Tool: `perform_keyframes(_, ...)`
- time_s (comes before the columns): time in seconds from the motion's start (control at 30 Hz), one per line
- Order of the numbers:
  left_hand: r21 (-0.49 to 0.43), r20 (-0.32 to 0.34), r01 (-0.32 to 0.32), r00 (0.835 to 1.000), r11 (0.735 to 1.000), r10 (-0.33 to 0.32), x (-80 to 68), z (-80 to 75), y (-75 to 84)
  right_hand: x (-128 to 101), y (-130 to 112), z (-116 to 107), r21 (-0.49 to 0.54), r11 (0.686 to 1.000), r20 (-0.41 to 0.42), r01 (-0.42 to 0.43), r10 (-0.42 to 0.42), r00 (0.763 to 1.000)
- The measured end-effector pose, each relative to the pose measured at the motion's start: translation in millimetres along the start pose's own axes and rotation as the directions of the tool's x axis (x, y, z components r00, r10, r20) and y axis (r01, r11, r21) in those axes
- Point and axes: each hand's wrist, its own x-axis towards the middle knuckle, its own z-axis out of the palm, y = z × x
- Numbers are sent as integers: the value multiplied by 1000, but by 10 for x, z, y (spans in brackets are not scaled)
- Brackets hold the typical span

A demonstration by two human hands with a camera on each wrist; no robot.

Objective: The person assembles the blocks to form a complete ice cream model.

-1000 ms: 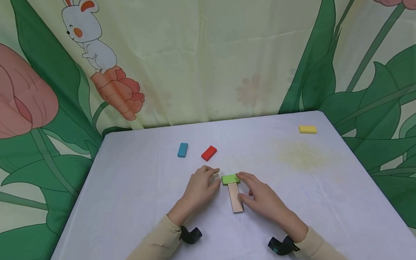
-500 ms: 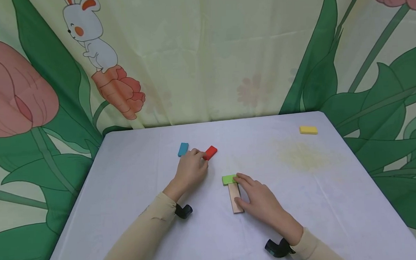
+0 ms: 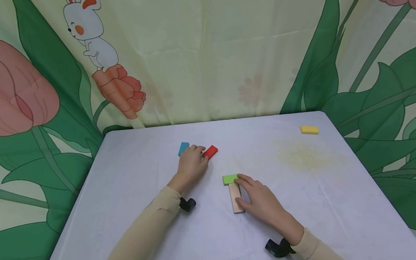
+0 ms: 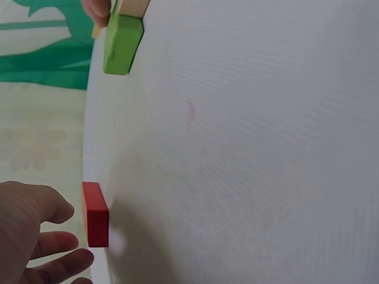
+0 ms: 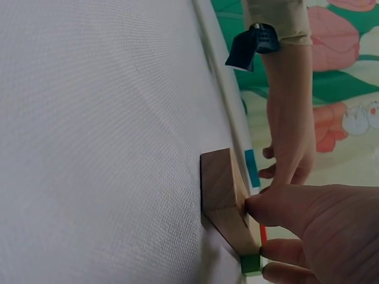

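Blue block (image 3: 183, 148) sits far-left on the table (image 3: 134, 193), just beside the left hand (image 3: 192, 165). That hand's fingers are loosely curled & slightly spread, reaching at the near end of the red block (image 3: 210, 151); wrist view shows the fingertips (image 4: 65, 260) just short of the block w/ a small gap, so prob. not gripped yet — head view too coarse to be sure.

Risk here: the red block lies flat & skewed, so a fingertip nudge could slide or spin it away instead of lifting it, or knock it into the blue one.

Centre: green block (image 3: 230, 179) lies crosswise touching the far end of the wooden block (image 3: 235, 198), a T shape. Right hand (image 3: 260, 202) rests alongside, thumb pressed on the wooden block's edge, fingertips at the green one; holding them in place, not lifting.

Risk: any push from that thumb could shift the T out of line.

Yellow block (image 3: 309, 130) far right, well apart, untouched.
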Motion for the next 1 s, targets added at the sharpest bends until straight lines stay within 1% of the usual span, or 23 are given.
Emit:
perform_keyframes(0.2, 18, 10, 15, 1000, 1000, -16, 14, 34, -2, -6, -5, -8, -5, 1000, 11, 2, -2, 1000)
perform_keyframes(0.43, -9, 18, 3, 1000, 1000, -2, 48, 47, 7, -19, -5, -14, 0, 1000, 11, -5, 5, 1000)
perform_keyframes(0.77, -32, 31, 12, 999, 999, -11, 63, 36, 0, 2, -13, -3, -2, 1000, 30, -6, 6, 1000)
perform_keyframes(0.9, -37, 24, 3, 1000, 999, -2, 68, 51, 7, 3, -5, 3, -6, 1000, 27, -6, 6, 1000)
perform_keyframes(1.0, -41, 16, -19, 1000, 999, 19, 76, 72, 20, -1, 2, 4, -6, 1000, 24, -8, 9, 1000)
